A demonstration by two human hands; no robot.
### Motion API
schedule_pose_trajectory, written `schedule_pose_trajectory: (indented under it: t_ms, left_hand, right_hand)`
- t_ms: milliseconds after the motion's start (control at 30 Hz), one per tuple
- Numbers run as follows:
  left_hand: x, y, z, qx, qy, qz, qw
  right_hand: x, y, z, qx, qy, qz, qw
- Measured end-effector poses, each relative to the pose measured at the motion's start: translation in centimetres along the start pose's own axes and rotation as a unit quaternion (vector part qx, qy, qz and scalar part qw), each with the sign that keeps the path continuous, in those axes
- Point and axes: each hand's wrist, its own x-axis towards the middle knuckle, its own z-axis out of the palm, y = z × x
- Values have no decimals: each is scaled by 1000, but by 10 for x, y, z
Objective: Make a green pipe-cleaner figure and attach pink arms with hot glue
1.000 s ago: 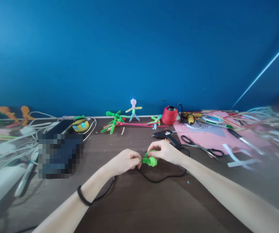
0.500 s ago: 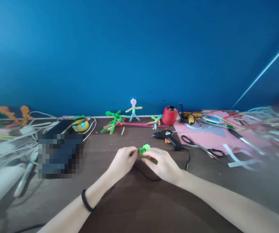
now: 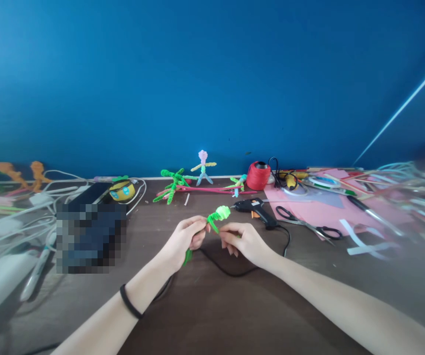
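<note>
A green pipe cleaner (image 3: pixel 213 219) with a coiled, paler green end (image 3: pixel 223 212) is held between my two hands above the table. My left hand (image 3: pixel 188 237), with a black band on its wrist, pinches it just below the coil; a green tail hangs out under that palm. The fingers of my right hand (image 3: pixel 242 241) are closed on a strand of the same pipe cleaner that slants down from the coil. Behind the hands, a green pipe cleaner figure (image 3: pixel 174 185) and a pink-headed one (image 3: pixel 203 167) stand near the wall.
A black glue gun (image 3: pixel 257 209) lies right of my hands, its cord running beneath them. Scissors (image 3: pixel 308 224) rest on pink paper (image 3: pixel 364 212). A red thread spool (image 3: pixel 259 176) stands at the back. White cables (image 3: pixel 50 217) and a yellow tape roll (image 3: pixel 122 191) lie on the left.
The pipe cleaner's coiled end has risen and shows more fully. My left hand has turned and now grips under the coil; my right hand has shifted slightly down to a strand.
</note>
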Motion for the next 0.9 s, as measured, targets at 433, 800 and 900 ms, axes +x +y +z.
schedule_pose_trajectory:
  t_ms: [433,800,900]
  left_hand:
    - [-3,8,-13,54,-218,-105,969]
    - [-1,-1,-5,231,-82,-70,967]
    - [3,-4,-6,179,-41,-67,981]
  right_hand:
    - [11,9,-15,100,25,37,994]
    - [-6,-20,-5,-255,117,-178,943]
    - [-10,-20,0,-269,113,-230,928]
